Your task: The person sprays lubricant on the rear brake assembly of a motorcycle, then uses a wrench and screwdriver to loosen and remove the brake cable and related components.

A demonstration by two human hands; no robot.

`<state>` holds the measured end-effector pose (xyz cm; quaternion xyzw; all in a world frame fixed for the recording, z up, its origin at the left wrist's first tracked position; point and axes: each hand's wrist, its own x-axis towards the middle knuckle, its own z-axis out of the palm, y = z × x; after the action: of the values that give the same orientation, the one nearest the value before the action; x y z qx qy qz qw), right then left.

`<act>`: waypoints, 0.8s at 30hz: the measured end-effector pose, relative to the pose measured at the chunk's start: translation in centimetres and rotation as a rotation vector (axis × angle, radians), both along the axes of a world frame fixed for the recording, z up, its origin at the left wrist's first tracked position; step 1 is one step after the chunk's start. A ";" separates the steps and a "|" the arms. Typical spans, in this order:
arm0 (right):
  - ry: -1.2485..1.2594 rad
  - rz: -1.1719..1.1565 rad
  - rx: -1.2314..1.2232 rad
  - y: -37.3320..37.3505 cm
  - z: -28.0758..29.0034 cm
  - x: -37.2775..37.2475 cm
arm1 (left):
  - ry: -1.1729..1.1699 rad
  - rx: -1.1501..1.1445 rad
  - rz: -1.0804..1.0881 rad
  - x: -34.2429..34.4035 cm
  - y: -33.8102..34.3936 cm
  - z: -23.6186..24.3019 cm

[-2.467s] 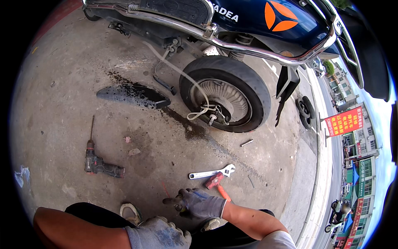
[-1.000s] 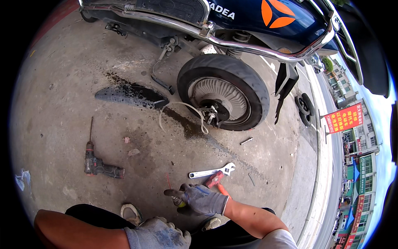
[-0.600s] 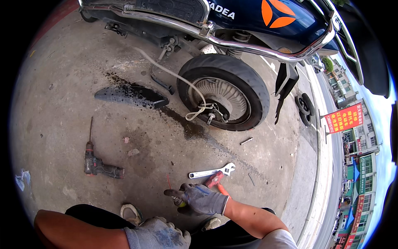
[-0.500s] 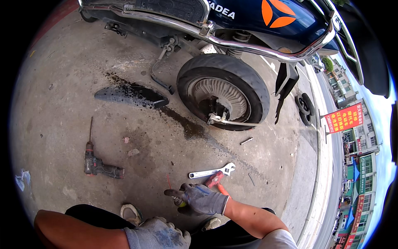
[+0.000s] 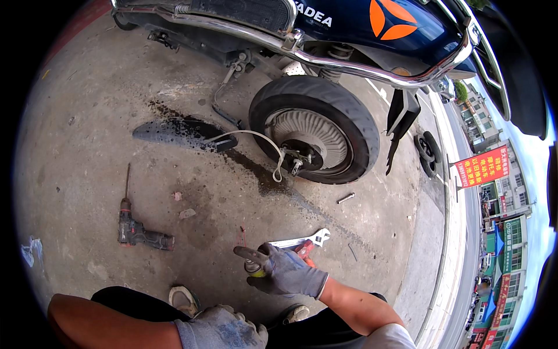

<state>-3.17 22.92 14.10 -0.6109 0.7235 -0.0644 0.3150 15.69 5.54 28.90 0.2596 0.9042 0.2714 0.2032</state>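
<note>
My right hand (image 5: 285, 270), in a grey glove with dark fingers, is wrapped round a small spray can (image 5: 254, 267) with a thin red straw (image 5: 243, 235) at its top. Only part of the can shows. My left hand (image 5: 224, 328), also gloved, rests low near my knee with its fingers curled in; nothing shows in it. Just beyond the right hand lie an adjustable wrench (image 5: 317, 237) and a red-handled tool (image 5: 305, 251), partly hidden. Ahead stands a scooter wheel (image 5: 317, 128) with a pale cable (image 5: 256, 135) looping from its hub.
A cordless drill (image 5: 142, 232) with a long bit lies at left. A dark curved fender (image 5: 168, 135) lies by a wet stain (image 5: 270, 177). A metal rod (image 5: 346, 198) is right of the wheel. The scooter's chrome bar (image 5: 372, 72) overhangs the wheel; spare tyres (image 5: 429, 152) stand farther right.
The wheel has turned, and its cable has swung from pointing right to arching left over the fender. My right hand has shifted slightly right with the spray can. My left hand stays put.
</note>
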 end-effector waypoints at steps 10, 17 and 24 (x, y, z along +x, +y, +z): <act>0.197 -0.426 -0.605 -2.1 2.5 -3.1 | 0.002 0.024 -0.018 0.0 0.2 -0.6; 0.229 -0.440 -0.496 -2.0 0.8 -5.1 | -0.009 0.014 -0.008 0.0 0.0 -0.2; 0.246 -0.464 -0.513 -2.4 -0.4 -6.5 | -0.007 0.029 0.001 -0.1 -0.2 -0.1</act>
<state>-9.63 20.51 13.68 -0.4928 0.8356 -0.2395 0.0393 15.61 5.33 28.78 0.2612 0.8996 0.2856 0.2022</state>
